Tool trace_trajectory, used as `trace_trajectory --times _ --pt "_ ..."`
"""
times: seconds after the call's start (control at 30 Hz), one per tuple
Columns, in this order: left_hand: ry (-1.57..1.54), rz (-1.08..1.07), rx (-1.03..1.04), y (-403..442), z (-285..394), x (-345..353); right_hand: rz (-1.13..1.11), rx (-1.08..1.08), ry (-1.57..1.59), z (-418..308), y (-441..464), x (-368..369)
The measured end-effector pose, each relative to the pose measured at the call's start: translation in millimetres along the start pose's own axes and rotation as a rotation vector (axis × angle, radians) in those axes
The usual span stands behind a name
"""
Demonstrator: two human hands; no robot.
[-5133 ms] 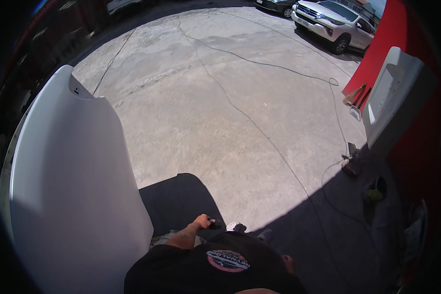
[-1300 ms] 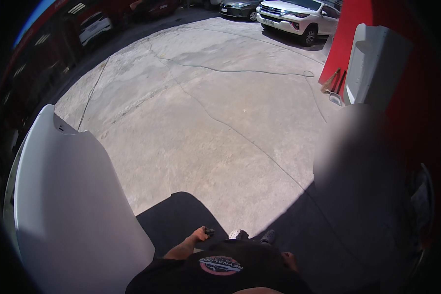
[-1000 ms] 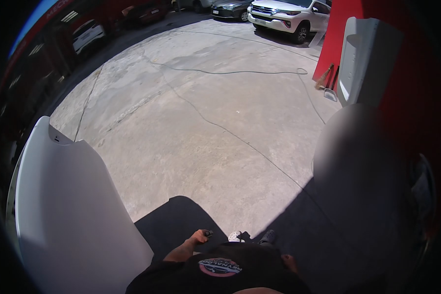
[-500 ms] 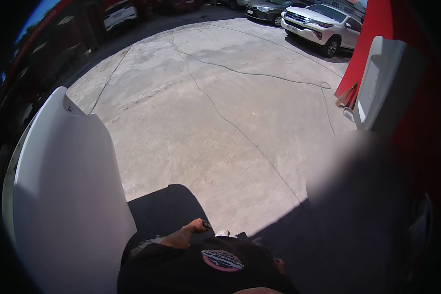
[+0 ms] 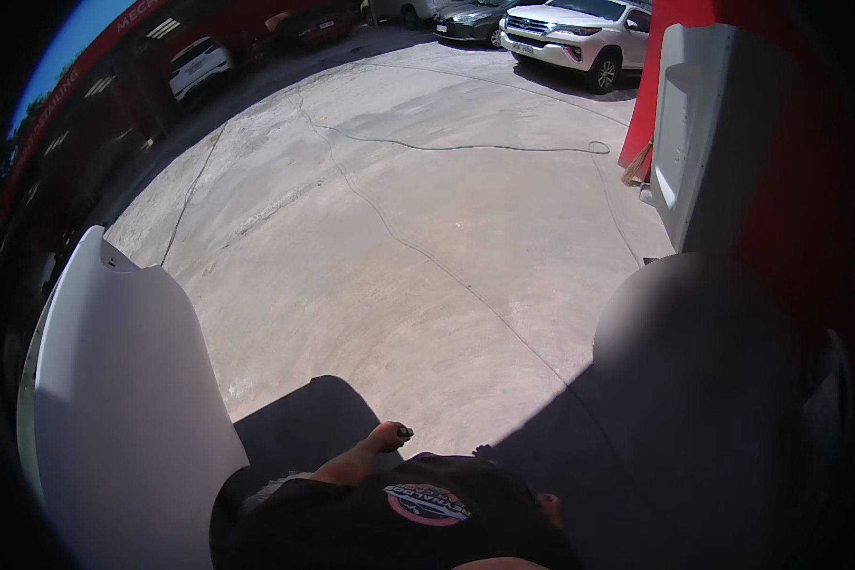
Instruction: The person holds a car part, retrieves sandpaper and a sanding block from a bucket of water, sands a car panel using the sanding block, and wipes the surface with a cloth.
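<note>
My left hand point(image 5: 389, 436) is low in front of my dark shirt point(image 5: 323, 518), fingers closed round a small dark object point(image 5: 406, 432) whose kind I cannot make out. To the left of that arm stands a large white car body panel point(image 5: 128, 380), curved at the top and close to my side. Only a sliver of my right hand point(image 5: 549, 508) shows past the other edge of the shirt. Its fingers are hidden, so what it holds, if anything, does not show.
Thin hoses or cables point(image 5: 465, 147) run over the concrete ground point(image 5: 418, 313). At right, another white panel point(image 5: 689, 123) leans by a red wall point(image 5: 641, 123), with a broom point(image 5: 636, 166) beside it. A white SUV point(image 5: 579, 38) and other cars are parked beyond. A blur covers the lower right.
My view has tilted and turned: the near white panel sits lower, while the far cars and right-hand panel have shifted left and up. A white shoe tip has gone out of sight. My left hand stays closed.
</note>
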State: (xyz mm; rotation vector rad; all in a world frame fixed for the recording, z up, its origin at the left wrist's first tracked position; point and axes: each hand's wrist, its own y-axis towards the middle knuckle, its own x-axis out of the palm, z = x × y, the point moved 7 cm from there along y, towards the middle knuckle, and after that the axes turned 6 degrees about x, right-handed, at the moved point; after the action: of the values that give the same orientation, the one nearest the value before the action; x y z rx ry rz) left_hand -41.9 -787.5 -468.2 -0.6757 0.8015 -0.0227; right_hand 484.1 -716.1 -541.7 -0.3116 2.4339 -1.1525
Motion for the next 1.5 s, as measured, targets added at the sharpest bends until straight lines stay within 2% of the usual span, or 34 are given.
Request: trace_trajectory --times 0.37,0.47,0.53,0.57,0.63,0.67,0.7,0.77,0.8,0.9,0.93,1.03,1.07,1.1,1.13,1.2,1.27,1.3,1.33,1.37,1.4,1.43,1.47,1.5 --pt "0.130 0.086 0.023 40.6 69.9 12.8 0.078 0.112 0.237 49.6 7.0 -67.3" --pt "0.134 0.042 0.046 61.3 80.3 21.6 0.076 0.057 0.235 55.8 20.0 -75.6" --pt "0.147 0.004 0.052 75.0 86.5 29.1 0.009 0.016 0.430 48.8 49.1 -89.3" --pt "0.154 -0.025 0.041 82.0 88.8 33.5 -0.021 -0.005 0.529 40.1 59.5 -96.4" --pt "0.175 -0.088 0.024 98.3 90.7 43.3 0.200 -0.046 0.306 -47.4 23.9 -127.9" --pt "0.105 -0.128 0.051 108.9 91.8 49.6 0.224 -0.106 0.329 -45.9 48.7 -140.0" --pt "0.114 -0.175 0.102 123.9 94.8 55.9 0.254 -0.162 0.353 -46.9 67.8 -155.3" --pt "0.151 -0.303 0.216 157.4 101.8 72.0 0.318 -0.107 0.244 -92.4 50.8 -187.2" --pt "-0.020 -0.180 0.375 163.9 125.5 65.3 0.348 -0.109 0.286 -116.2 40.1 -199.6" --pt "0.051 -0.367 0.139 220.4 172.5 68.8 0.441 -0.029 0.380 -106.7 45.2 -229.7" --pt "0.079 -0.420 0.058 240.3 195.0 70.0 0.469 0.029 0.376 -87.6 47.8 -231.9" --pt "-0.110 -0.526 0.101 285.0 323.3 60.6 0.554 0.206 0.317 -29.9 54.5 -241.7" --pt "-0.191 -0.556 0.143 318.1 346.2 69.1 0.586 0.283 0.277 -8.2 57.9 -237.6" --pt "-0.084 -0.564 0.188 336.6 390.3 64.1 0.603 0.360 0.229 11.6 55.2 -230.5" --pt "0.026 -0.552 0.195 343.2 446.5 56.0 0.580 0.347 0.503 27.3 49.2 -222.4" --pt "0.184 -0.522 0.294 415.4 504.7 70.6 0.526 0.287 1.041 49.3 35.3 -203.8" --pt "-0.041 -0.644 0.399 438.3 606.0 90.4 0.563 0.375 0.706 83.7 41.4 -192.2" --pt "-0.200 -0.753 0.415 430.2 665.1 103.5 0.571 0.414 0.534 94.4 45.2 -182.2" --pt "-0.258 -0.807 0.446 419.4 722.1 121.8 0.652 0.358 0.597 92.9 39.6 -171.9" --pt "-0.310 -0.883 0.601 407.1 779.4 144.0 0.731 0.301 0.656 86.6 30.1 -161.2" --pt "-0.352 -0.943 0.595 374.0 840.1 157.6 0.746 0.424 0.823 76.9 18.4 -158.4" --pt "-0.421 -1.000 0.689 352.6 891.9 178.3 0.778 0.544 0.996 55.1 0.3 -160.5" --pt "-0.460 -0.992 0.766 319.1 942.8 192.7 0.909 0.196 0.521 123.4 46.4 -118.4" --pt "-0.503 -0.980 0.846 282.2 990.3 203.4 0.775 0.451 1.129 109.8 32.7 -119.2"
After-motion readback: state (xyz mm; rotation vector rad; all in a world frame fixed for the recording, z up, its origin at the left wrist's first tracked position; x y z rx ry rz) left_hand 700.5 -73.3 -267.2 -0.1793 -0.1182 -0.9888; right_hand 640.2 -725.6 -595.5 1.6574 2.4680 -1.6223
